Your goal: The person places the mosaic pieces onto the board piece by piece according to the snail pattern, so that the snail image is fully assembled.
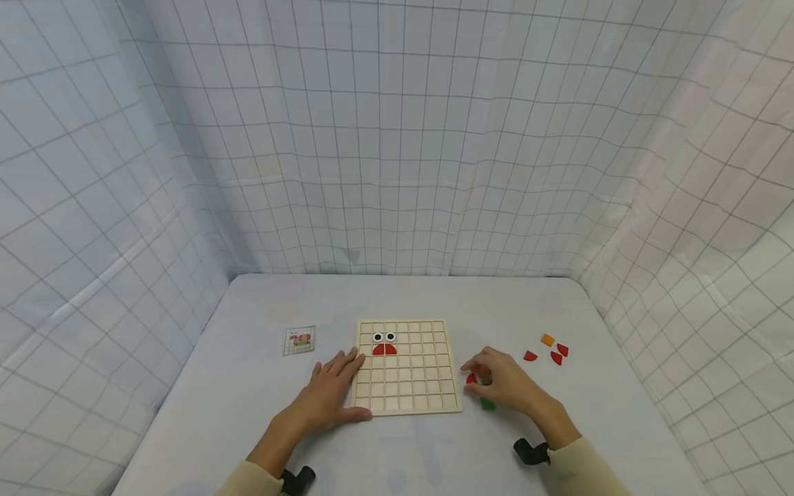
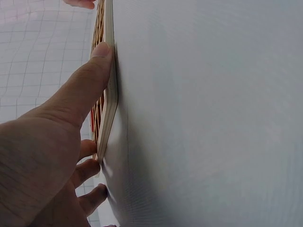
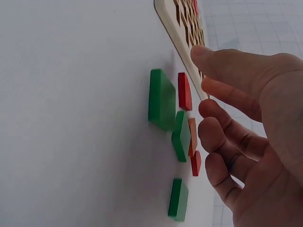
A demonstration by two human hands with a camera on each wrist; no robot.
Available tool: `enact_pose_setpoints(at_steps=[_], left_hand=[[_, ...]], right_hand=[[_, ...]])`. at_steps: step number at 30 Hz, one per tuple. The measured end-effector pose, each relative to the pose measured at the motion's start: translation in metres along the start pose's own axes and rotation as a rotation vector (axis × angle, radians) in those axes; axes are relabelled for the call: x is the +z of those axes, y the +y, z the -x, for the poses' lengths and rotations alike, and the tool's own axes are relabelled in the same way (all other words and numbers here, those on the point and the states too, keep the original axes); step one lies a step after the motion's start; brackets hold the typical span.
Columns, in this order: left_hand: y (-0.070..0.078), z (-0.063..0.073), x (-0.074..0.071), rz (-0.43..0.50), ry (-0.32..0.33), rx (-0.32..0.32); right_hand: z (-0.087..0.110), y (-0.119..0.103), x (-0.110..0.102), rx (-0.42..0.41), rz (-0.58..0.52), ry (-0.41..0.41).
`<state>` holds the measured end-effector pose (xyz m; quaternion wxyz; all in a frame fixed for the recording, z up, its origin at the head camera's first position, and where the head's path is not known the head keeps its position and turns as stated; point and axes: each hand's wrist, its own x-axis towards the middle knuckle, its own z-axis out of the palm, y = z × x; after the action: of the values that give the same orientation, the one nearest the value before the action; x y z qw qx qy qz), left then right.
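A square wooden grid board (image 1: 406, 399) lies flat on the table. Two round eye tiles (image 1: 378, 337) sit side by side in it, above two red quarter-round tiles (image 1: 379, 350). My left hand (image 1: 325, 396) rests at the board's left side, its fingers spread and fairly straight. In the left wrist view its thumb lies against the edge of the board (image 2: 111, 101). Just right of the board, my right hand (image 1: 504, 382) hovers with bent, parted fingers, nothing visible between them. Below it lie a red tile (image 3: 184, 92), several green tiles (image 3: 162, 101) and an orange tile (image 3: 192, 137).
A small card (image 1: 300, 339) with a colourful pattern on a grid lies left of the board. Farther right are an orange square tile (image 1: 547, 339) and three red tiles (image 1: 556, 357). Gridded white curtains (image 1: 403, 172) surround the table at the back and sides.
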<state>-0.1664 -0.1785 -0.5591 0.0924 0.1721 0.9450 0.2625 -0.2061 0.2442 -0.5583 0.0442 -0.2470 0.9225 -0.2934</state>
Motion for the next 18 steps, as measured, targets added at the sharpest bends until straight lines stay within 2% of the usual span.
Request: enact_pose_setpoints(at_steps=[8,14,18], left_hand=[[0.001,0.0,0.0,-0.007,0.001,-0.001],[-0.001,-0.002,0.002,-0.026,-0.002,-0.009],[-0.002,-0.002,0.003,-0.029,-0.003,-0.018]], right_hand=[[0.025,0.016,-0.009,0.004,-0.054,-0.001],[0.037,0.024,-0.01,-0.077,-0.064,0.021],[0.042,0.026,-0.011,-0.116,-0.093,-0.001]])
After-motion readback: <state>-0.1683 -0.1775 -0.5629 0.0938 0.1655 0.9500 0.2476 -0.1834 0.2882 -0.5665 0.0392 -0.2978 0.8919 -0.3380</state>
